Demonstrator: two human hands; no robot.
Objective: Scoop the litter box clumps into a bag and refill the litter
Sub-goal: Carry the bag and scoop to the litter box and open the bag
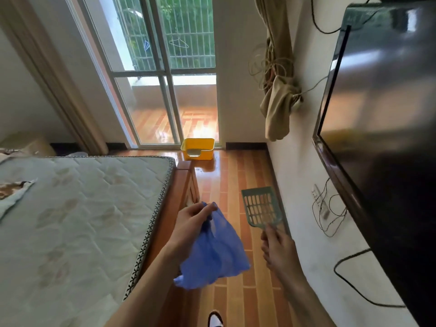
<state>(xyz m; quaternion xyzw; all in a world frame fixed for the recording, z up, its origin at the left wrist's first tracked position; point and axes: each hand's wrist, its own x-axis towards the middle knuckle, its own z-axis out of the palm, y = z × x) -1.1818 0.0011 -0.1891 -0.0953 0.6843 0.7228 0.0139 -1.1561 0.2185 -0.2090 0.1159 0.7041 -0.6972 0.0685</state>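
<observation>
Narrow wooden floor (236, 175) between bed and wall: the yellow litter box (197, 149) sits well ahead of both hands, left hand (188, 223) pinching the blue bag (217, 253), right hand (278, 249) gripping the scoop (260, 206), slotted blade pointing toward it.

Bed (77, 220) left, television (387, 114) on right wall, litter box (197, 149) ahead by glass door (162, 74)

Bright daylight pours in through the tall sliding glass door (162, 74) at the far end, throwing hot glare across the glossy wooden plank floor (207, 128). The black wall-mounted television screen (382, 109) on the right mirrors it. Edges bow; the picture is slightly soft.
</observation>
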